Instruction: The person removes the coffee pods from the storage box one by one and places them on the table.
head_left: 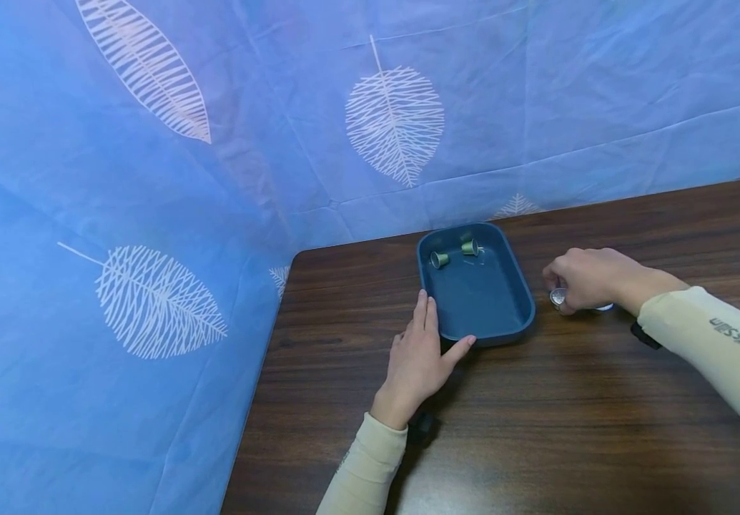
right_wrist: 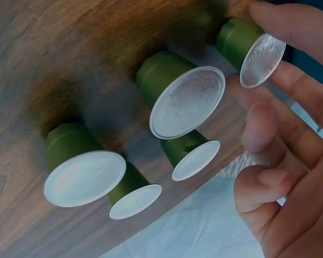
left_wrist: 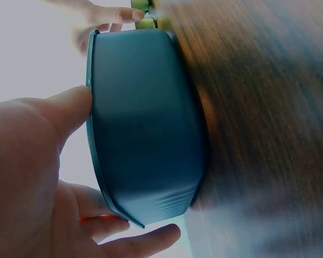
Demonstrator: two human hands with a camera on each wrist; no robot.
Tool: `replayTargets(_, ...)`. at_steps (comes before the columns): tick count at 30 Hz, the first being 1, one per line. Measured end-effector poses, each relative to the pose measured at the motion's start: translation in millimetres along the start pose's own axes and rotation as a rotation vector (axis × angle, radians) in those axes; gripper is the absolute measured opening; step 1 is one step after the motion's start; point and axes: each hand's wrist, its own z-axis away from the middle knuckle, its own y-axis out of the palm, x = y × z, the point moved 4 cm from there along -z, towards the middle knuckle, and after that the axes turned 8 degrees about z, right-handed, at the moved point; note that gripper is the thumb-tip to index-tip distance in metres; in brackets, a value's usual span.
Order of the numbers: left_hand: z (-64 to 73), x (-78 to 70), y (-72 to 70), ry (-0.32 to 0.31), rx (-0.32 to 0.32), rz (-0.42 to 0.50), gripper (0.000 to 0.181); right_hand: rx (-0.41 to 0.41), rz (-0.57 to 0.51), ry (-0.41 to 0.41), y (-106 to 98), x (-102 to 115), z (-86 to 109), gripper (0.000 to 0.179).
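A dark blue rectangular tray [head_left: 485, 304] stands on the table with two green coffee capsules [head_left: 470, 247] lying in its far part. My left hand [head_left: 416, 361] rests at its near left corner, fingers stretched along the left rim and thumb on the near rim. To the tray's right, my right hand [head_left: 591, 277] has thumb and fingers around a green coffee capsule [right_wrist: 238, 44] with a silver foil lid. Several more green capsules [right_wrist: 164, 88] stand foil side up close beside that hand; in the head view it mostly hides them.
The dark wooden table [head_left: 318, 400] has its far edge against a blue cloth [head_left: 267, 107] printed with white leaves. This cloth also hangs along the table's left side. Both forearms wear pale sleeves [head_left: 717, 343].
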Motion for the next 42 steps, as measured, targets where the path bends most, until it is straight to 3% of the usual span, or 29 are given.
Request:
replayTargets(6, 1.1, -1.4, -2.8, 0.009, -0.01, -0.003, 0.096, 0.015, -0.012, -0.026, 2, 2, 3.5, 0.015)
replayTargets(8, 1.5, -2.1, -2.8, 0.01, -0.01, -0.005, 0.096, 0.013, -0.009, -0.019, 2, 2, 4.5, 0.02)
replayTargets(11, 2.1, -2.8, -1.8, 0.009, -0.007, -0.002, 0.097, -0.009, 0.005, 0.008, -3, 1, 6.2, 0.042)
replayTargets(15, 2.3, -2.1, 0.0, 0.003, 0.001, 0.012, 0.097, -0.07, 0.026, 0.053, -17, -7, 7.4, 0.052)
replayTargets(22, 1.4, -1.9, 0.1, 0.001, 0.009, 0.01, 0.097, -0.145, 0.021, 0.111, -40, -32, 15.8, 0.031)
replayTargets(27, 1.4, -1.3, -1.0, 0.0, 0.011, 0.013, 0.097, -0.153, 0.003, 0.164, -52, -40, 19.3, 0.039)
replayTargets(33, 2.6, -0.7, -3.1, 0.006, 0.003, -0.011, 0.096, -0.183, 0.006, 0.166, -64, -26, 9.8, 0.048)
replayTargets(42, 1.4, -1.4, -1.6, 0.009, -0.003, -0.031, 0.096, -0.214, 0.026, 0.061, -65, 16, -16.2, 0.046)
